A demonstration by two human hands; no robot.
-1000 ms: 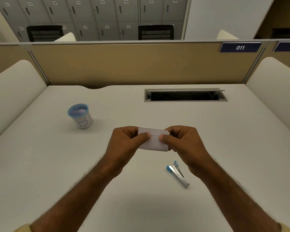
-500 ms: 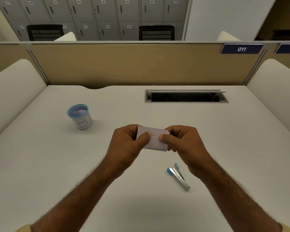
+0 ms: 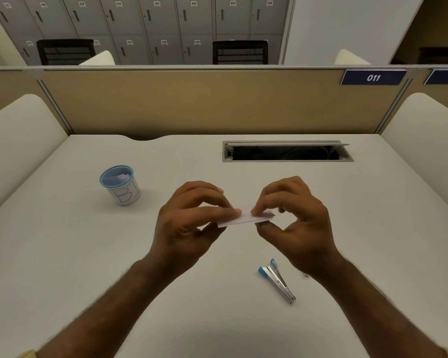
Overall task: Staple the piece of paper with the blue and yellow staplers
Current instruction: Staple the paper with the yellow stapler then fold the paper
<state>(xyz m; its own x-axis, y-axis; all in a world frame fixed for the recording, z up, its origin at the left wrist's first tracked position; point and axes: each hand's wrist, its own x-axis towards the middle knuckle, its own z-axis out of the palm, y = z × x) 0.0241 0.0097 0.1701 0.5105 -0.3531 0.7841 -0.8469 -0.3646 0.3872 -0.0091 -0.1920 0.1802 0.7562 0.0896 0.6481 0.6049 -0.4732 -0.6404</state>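
Observation:
A small folded piece of white paper [image 3: 246, 219] is held above the middle of the desk, now tilted nearly flat so I see its edge. My left hand [image 3: 189, 223] pinches its left end between thumb and fingers. My right hand [image 3: 295, 220] pinches its right part, thumb below and fingertips on top. The blue stapler [image 3: 277, 280], metal with blue ends, lies on the desk below my right hand, untouched. No yellow stapler is in view.
A white paper cup [image 3: 120, 186] with a blue rim, marked "B1", stands at the left with slips of paper inside. An open cable slot [image 3: 287, 151] is set into the desk [image 3: 88, 254] at the back. A tiny metal bit [image 3: 307, 275] lies beside my right wrist. Beige partitions surround the desk.
Both hands rotated the paper from facing me to lying almost flat, and my fingers spread more around it. The stapler has not moved.

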